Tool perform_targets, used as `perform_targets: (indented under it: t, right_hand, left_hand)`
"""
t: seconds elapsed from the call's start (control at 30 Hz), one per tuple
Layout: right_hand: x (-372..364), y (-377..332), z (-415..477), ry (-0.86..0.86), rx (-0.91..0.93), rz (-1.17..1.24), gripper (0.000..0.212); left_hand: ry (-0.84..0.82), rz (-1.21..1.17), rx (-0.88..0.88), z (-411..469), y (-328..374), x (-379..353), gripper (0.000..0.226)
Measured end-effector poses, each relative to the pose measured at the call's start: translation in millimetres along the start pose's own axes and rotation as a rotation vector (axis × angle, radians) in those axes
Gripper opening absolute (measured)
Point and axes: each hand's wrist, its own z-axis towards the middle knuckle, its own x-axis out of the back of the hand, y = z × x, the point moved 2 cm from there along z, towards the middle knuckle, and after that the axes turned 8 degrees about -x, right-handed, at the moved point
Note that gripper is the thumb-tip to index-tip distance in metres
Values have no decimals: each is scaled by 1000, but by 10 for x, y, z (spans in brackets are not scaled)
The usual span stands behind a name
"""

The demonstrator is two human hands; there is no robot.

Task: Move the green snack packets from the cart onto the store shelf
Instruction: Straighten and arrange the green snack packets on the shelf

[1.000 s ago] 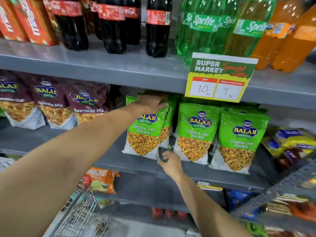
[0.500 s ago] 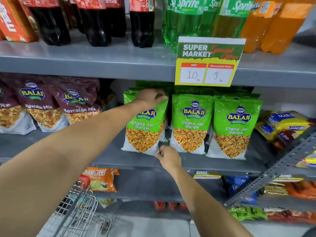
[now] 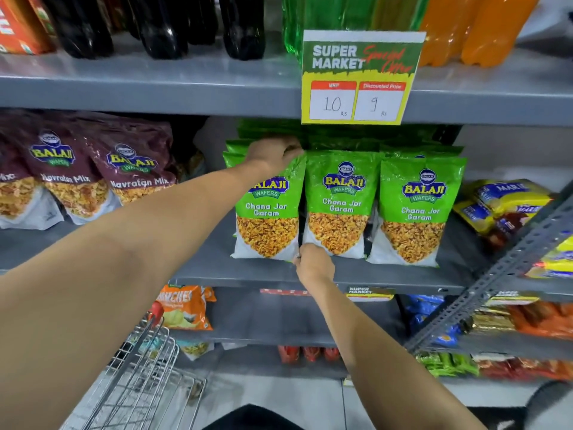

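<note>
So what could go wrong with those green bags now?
The left green packet stands upright with the left hand on its top and the right hand at its bottom corner; let go carelessly and it might tip forward off the shelf. Squeezing it in could also nudge the middle packet over.

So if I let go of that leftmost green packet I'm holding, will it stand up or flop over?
Probably it leans rather than falls: the leftmost green packet stands on a narrow bottom edge, steadied by your left hand on top and right hand at the base. It looks like soft, crinkly film, so likely floppy. The neighbouring packet and those behind should prop it.
</note>
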Motion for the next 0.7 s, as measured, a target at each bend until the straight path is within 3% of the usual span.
perform_targets:
  t: [0.13,0.3,0.43,0.5,0.6,0.7]
  right_hand:
    - [-22,81,-30,-13,-4,76,14]
    - [-41,160,-69,-20,-17,219,33]
    - [51,4,-230,202,73,235,42]
    - [73,-156,-334,305,219,170,46]
    - [-54,-405,-389,387,501,-148,52]
    - [-141,-478,-350,339,524,-361,70]
  left_hand:
    - [-24,12,-14,-92,-91,120,42]
    - [176,-17,161,-476,-797,223,58]
    - [165,-232,339,-630,-1112,112,41]
    - [201,-432,378,-664,-1143,53,37]
    - [242,-641,410,-666,-1204,-25,29]
    - [326,-671,370,-641,-1244,-41,25]
